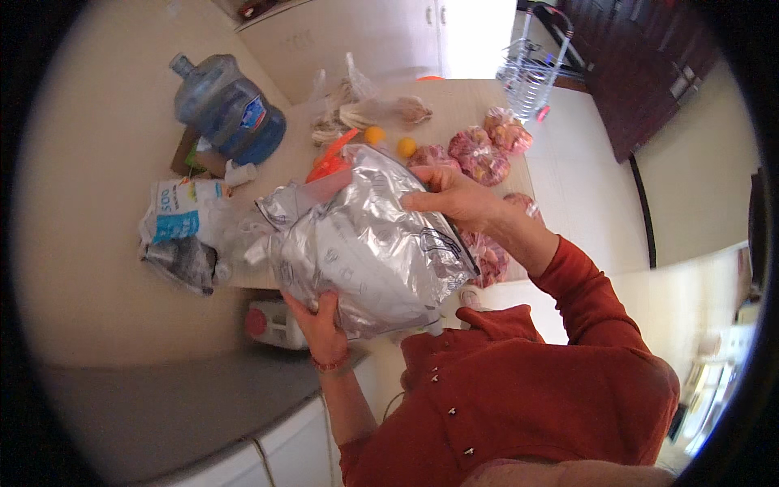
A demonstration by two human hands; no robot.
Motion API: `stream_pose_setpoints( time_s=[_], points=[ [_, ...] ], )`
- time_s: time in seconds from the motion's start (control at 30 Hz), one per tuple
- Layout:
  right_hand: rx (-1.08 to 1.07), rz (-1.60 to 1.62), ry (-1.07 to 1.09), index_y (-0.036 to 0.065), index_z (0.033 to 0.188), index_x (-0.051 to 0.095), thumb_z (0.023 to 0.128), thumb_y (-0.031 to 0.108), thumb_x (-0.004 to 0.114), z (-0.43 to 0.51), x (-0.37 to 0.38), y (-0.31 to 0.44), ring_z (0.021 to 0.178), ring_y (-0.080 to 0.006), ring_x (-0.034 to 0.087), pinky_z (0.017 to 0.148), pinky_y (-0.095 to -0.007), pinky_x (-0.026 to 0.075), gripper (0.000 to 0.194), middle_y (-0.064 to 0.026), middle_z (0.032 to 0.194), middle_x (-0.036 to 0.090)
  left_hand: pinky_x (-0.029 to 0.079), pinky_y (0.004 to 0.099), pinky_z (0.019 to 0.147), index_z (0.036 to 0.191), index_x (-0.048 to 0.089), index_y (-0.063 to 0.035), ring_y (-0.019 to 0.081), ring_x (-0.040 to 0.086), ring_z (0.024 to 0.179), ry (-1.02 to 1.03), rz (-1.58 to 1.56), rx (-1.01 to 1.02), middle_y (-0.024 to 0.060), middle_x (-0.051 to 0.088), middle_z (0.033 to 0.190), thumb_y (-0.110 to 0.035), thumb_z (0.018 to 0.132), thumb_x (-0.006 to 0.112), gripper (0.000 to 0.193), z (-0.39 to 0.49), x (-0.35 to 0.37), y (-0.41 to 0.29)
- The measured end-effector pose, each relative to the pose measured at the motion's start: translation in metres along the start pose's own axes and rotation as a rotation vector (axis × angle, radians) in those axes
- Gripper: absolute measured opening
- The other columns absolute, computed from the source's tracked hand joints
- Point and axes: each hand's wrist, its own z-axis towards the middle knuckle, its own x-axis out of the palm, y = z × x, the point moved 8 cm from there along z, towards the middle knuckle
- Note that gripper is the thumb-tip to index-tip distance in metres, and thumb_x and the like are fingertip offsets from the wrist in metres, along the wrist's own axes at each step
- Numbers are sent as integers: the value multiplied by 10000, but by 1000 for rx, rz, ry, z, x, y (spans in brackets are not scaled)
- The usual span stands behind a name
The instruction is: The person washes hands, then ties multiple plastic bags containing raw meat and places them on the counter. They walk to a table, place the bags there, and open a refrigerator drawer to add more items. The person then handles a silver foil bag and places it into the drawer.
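Note:
A large crinkled silver plastic bag (371,243), dark along its right edge and bearing printed marks, hangs between my two hands above the table. My right hand (459,198) grips its upper right side, thumb on the near face. At its lower left, my left hand (322,325) holds the bag with thumb and fingers apart around the edge; the fingertips behind it are hidden. What the bag contains cannot be seen. An orange-red plastic bag (331,164) shows just beyond it. Clear bags of reddish produce (481,158) lie past my right hand.
A blue water-cooler bottle (231,109) stands at the table's far left. Near it lies a white and blue printed bag (179,207). Two orange fruits (406,147) and clear-bagged food (353,115) rest farther back. A white jug (277,324) sits below; a wire shopping trolley (532,73) stands beyond.

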Motion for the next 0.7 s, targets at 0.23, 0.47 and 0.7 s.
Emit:
stream_pose_setpoints(
  time_s=[0.23,0.47,0.7],
  points=[
    [-99,-548,284,16,1091,635,990,255,525,-1,45,48,879,-48,550,750,-216,466,282,36,958,631,292,378,1085,1479,222,-52,243,386,1284,-314,-239,56,112,349,1448,-113,854,633,751,-121,-5,15],
    [-153,-453,654,1,1330,441,986,330,492,-28,113,8,1149,-194,544,938,-319,463,478,-138,1206,581,441,418,980,1410,347,-53,291,532,1162,-511,375,107,124,496,1337,4,848,587,614,-253,-42,84],
    [-68,-454,964,5,1398,374,892,392,620,-146,142,-39,1218,-274,508,1010,-353,406,682,-180,1314,523,468,391,960,1370,385,-51,259,526,1177,-595,-670,115,118,511,1301,-28,859,579,547,-323,-15,126]
  ],
)
